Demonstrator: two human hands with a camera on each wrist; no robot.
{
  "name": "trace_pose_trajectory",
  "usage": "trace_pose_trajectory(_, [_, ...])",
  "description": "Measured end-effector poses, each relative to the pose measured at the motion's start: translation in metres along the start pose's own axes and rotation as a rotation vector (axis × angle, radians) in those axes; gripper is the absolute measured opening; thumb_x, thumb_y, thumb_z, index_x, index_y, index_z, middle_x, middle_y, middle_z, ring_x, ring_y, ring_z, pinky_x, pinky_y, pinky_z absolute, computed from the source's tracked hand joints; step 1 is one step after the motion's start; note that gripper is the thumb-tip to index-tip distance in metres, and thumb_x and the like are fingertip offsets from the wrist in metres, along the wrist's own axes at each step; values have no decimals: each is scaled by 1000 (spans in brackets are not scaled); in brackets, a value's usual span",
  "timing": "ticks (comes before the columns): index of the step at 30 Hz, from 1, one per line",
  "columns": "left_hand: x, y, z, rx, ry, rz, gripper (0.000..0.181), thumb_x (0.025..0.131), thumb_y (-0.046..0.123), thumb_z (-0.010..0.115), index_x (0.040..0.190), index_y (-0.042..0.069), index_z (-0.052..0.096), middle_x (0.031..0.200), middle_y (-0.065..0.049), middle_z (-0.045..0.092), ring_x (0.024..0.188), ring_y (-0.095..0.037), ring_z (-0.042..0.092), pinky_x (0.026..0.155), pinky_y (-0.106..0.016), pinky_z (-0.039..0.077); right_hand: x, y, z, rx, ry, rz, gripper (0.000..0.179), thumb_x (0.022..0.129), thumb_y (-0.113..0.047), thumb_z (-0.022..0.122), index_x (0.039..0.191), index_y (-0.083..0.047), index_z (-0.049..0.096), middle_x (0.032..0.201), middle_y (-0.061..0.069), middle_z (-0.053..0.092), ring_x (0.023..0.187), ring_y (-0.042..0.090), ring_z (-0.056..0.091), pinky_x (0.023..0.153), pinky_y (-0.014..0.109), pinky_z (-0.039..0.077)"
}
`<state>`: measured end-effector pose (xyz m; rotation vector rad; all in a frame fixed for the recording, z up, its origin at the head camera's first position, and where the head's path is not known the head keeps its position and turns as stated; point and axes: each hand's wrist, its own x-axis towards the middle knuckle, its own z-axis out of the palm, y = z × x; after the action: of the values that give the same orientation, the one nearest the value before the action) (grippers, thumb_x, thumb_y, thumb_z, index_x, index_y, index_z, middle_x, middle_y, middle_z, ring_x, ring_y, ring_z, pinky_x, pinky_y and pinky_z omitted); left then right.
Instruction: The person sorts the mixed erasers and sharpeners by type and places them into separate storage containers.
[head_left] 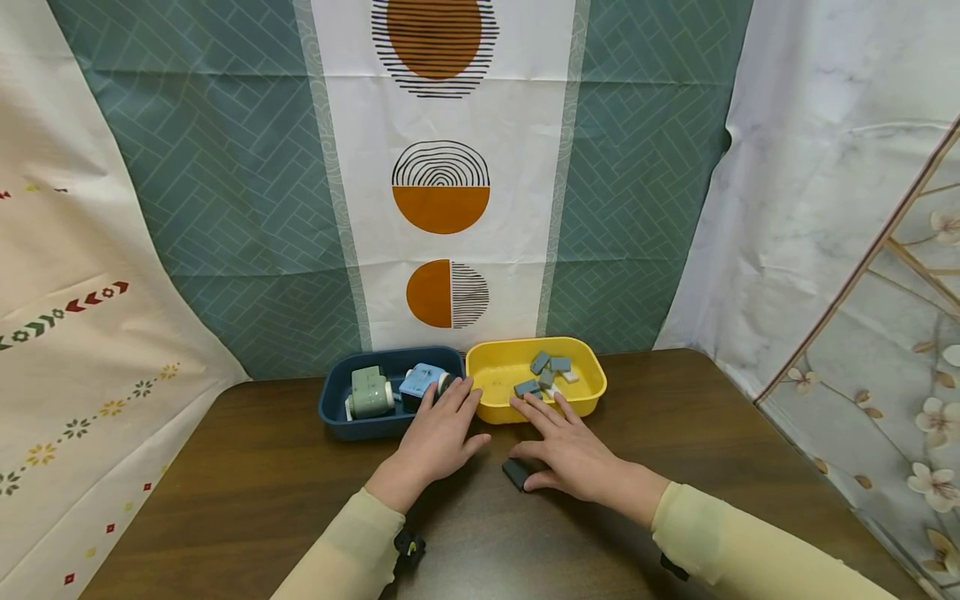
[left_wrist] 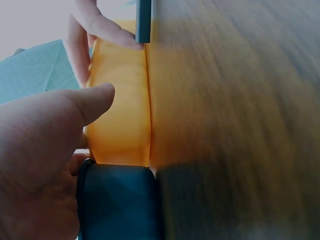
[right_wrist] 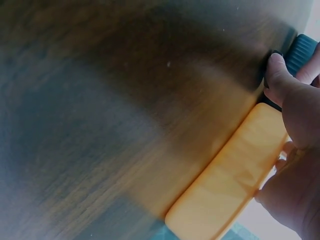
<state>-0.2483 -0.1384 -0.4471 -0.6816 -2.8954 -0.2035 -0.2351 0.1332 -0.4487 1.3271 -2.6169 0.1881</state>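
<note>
My right hand [head_left: 573,458] pinches a small dark rectangular block [head_left: 515,473] between thumb and index finger, low over the table in front of the yellow bin [head_left: 487,408]. Its other fingers reach to that bin's front rim. The same dark block [left_wrist: 143,22] shows on edge at the top of the left wrist view. My left hand [head_left: 438,442] has its fingers extended over the place where the yellow bin and the dark blue bin [head_left: 360,429] meet, thumb pointing right. It holds nothing. Several small grey blocks [head_left: 560,364] and white pieces lie in the yellow bin.
In the blue bin lie a green item with a white end [head_left: 369,393] and a light blue and black item [head_left: 422,382]. Both bins stand side by side at the back of the brown wooden table [head_left: 247,467]. Patterned cloths [head_left: 630,208] hang behind and at the sides.
</note>
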Motion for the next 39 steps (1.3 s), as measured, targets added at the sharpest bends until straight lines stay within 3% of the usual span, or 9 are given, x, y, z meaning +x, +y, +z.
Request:
trace_pose_trajectory(22, [2, 1, -1, 0, 3, 7, 79, 107, 53, 70, 169, 10, 46, 179, -13, 32, 167, -31, 26, 134, -63, 11, -1, 5, -9, 39, 11, 22, 44, 97, -46, 84, 134, -22, 77, 177, 18, 35, 166, 43, 23, 127, 77, 17])
trace_pose_trajectory(29, [1, 1, -1, -3, 7, 8, 78, 107, 51, 71, 168, 9, 47, 178, -13, 33, 166, -31, 28, 134, -65, 12, 0, 3, -17, 81, 0, 52, 46, 99, -48, 83, 136, -22, 76, 178, 15, 33, 167, 41, 20, 130, 73, 12])
trace_pose_trajectory(39, [0, 0, 1, 1, 17, 13, 78, 107, 51, 71, 168, 8, 47, 178, -14, 34, 166, -32, 28, 133, -65, 13, 3, 6, -31, 30, 41, 54, 46, 97, -45, 85, 134, -20, 76, 175, 16, 39, 166, 44, 23, 127, 76, 19])
